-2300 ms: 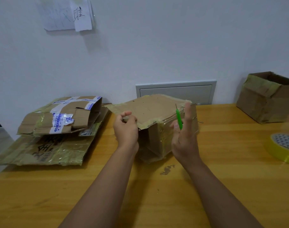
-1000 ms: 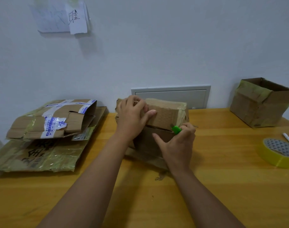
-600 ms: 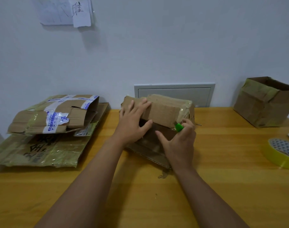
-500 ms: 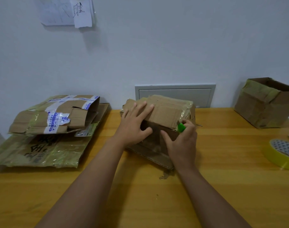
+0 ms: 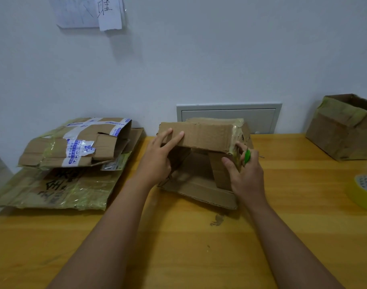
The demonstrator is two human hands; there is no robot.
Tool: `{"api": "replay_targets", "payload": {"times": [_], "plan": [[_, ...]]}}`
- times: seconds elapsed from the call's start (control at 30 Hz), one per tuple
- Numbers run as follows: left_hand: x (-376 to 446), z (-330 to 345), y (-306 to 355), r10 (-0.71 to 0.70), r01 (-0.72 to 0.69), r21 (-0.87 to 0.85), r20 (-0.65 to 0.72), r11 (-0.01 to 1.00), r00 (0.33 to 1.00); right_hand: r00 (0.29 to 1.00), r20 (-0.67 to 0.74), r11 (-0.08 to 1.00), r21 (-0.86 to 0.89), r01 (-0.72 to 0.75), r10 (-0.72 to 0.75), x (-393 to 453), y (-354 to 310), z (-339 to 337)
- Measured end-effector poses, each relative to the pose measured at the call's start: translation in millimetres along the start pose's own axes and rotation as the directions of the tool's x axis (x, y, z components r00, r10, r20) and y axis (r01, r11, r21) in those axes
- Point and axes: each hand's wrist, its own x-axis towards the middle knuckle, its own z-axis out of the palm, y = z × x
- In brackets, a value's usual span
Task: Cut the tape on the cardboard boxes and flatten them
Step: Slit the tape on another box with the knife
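A brown cardboard box (image 5: 205,135) lies on its side in the middle of the wooden table (image 5: 178,236), its open end facing me and its flaps spread. My left hand (image 5: 157,157) lies with straight fingers against the upper flap's left part. My right hand (image 5: 246,174) grips a small green cutter (image 5: 247,156) and touches the box's taped right corner. The cutter's blade is hidden behind the hand.
A pile of flattened taped boxes (image 5: 74,155) lies at the left. An upright open box (image 5: 345,126) stands at the back right. A yellow tape roll (image 5: 364,190) sits at the right edge. A grey wall panel (image 5: 228,113) is behind the box.
The upper flap has swung up and the box's inside now shows. My left hand slid a little left along the flap; my right hand stayed at the right corner with the cutter.
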Motion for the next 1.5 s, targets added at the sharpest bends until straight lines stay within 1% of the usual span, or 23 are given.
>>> {"api": "replay_targets", "payload": {"times": [0.07, 0.13, 0.23, 0.33, 0.43, 0.5, 0.6, 0.7, 0.77, 0.83, 0.87, 0.97, 1.03, 1.1, 1.13, 1.2, 1.3, 1.4, 1.5], "plan": [[-7.8, 0.1, 2.8, -0.017, 0.017, 0.013, -0.021, 1.000, 1.000, 0.999, -0.031, 1.000, -0.009, 0.005, -0.006, 0.8, -0.4, -1.4], [-15.7, 0.6, 8.6, -0.046, 0.047, 0.043, -0.036, 0.998, 0.998, 0.998, -0.067, 0.998, -0.060, 0.006, -0.011, -1.1, -1.0, 0.0], [-22.9, 0.5, 23.9, -0.093, 0.095, 0.095, -0.016, 0.991, 0.995, 0.994, -0.109, 0.989, -0.148, -0.027, 0.011, -7.3, -2.5, 4.5], [-25.8, 2.1, 38.4, -0.131, 0.131, 0.107, -0.001, 0.986, 0.991, 0.995, -0.097, 0.964, -0.261, -0.046, 0.022, -12.6, -4.9, 11.0], [-28.2, 7.0, 49.1, -0.140, 0.139, 0.096, -0.001, 0.986, 0.990, 0.995, -0.087, 0.915, -0.404, 0.005, -0.044, -13.5, -2.7, 19.3], [-30.2, 9.4, 54.3, -0.143, 0.143, 0.094, -0.009, 0.985, 0.990, 0.995, -0.087, 0.888, -0.459, -0.002, -0.042, -11.9, -0.5, 20.6], [-31.4, 10.7, 58.5, -0.139, 0.139, 0.100, -0.012, 0.985, 0.990, 0.995, -0.097, 0.889, -0.457, -0.016, -0.032, -9.9, 3.7, 18.4], [-29.7, 9.7, 58.6, -0.151, 0.152, 0.102, -0.009, 0.983, 0.988, 0.993, -0.093, 0.930, -0.367, 0.032, -0.071, -8.1, 3.9, 14.5], [-27.8, 8.4, 53.1, -0.185, 0.186, 0.085, -0.014, 0.979, 0.983, 0.995, -0.029, 0.961, -0.264, 0.082, -0.093, -6.2, 4.2, 9.2], [-25.9, 5.5, 43.6, -0.230, 0.232, 0.050, -0.031, 0.972, 0.973, 0.993, 0.104, 0.979, -0.187, 0.078, -0.060, -4.8, 4.9, 1.8], [-25.5, 3.7, 38.0, -0.256, 0.257, 0.027, -0.037, 0.966, 0.966, 0.983, 0.182, 0.981, -0.180, 0.068, -0.035, -4.9, 5.6, -1.5], [-25.9, -3.8, 21.7, -0.303, 0.304, 0.001, -0.048, 0.953, 0.952, 0.927, 0.373, 0.966, -0.252, 0.061, 0.039, -8.0, 5.1, -7.1], [-28.2, -7.2, 10.1, -0.309, 0.309, 0.004, -0.031, 0.951, 0.951, 0.877, 0.475, 0.954, -0.290, 0.074, 0.077, -10.3, 2.0, -9.2], [-33.7, -7.2, -0.3, -0.344, 0.344, 0.045, 0.004, 0.938, 0.939, 0.826, 0.551, 0.942, -0.325, 0.083, 0.117, -11.8, 0.7, -10.6], [-37.2, -5.6, -4.3, -0.364, 0.362, 0.077, 0.011, 0.929, 0.931, 0.801, 0.581, 0.932, -0.351, 0.087, 0.143, -12.4, 0.3, -10.9], [-44.4, -1.0, -8.9, -0.384, 0.384, 0.135, -0.026, 0.913, 0.923, 0.755, 0.624, 0.914, -0.397, 0.086, 0.200, -13.5, -1.0, -10.3], [-52.5, 6.1, -11.1, -0.354, 0.370, 0.214, -0.113, 0.904, 0.929, 0.700, 0.670, 0.932, -0.361, 0.016, 0.248, -14.1, -3.4, -11.1], [-58.2, 10.1, -12.3, -0.337, 0.351, 0.241, -0.099, 0.905, 0.936, 0.682, 0.685, 0.947, -0.318, -0.034, 0.255, -13.9, -0.8, -12.5], [-66.6, 9.2, -9.7, -0.355, 0.363, 0.271, -0.078, 0.892, 0.931, 0.701, 0.658, 0.935, -0.354, -0.033, 0.274, -15.6, 5.1, -7.6]]}}
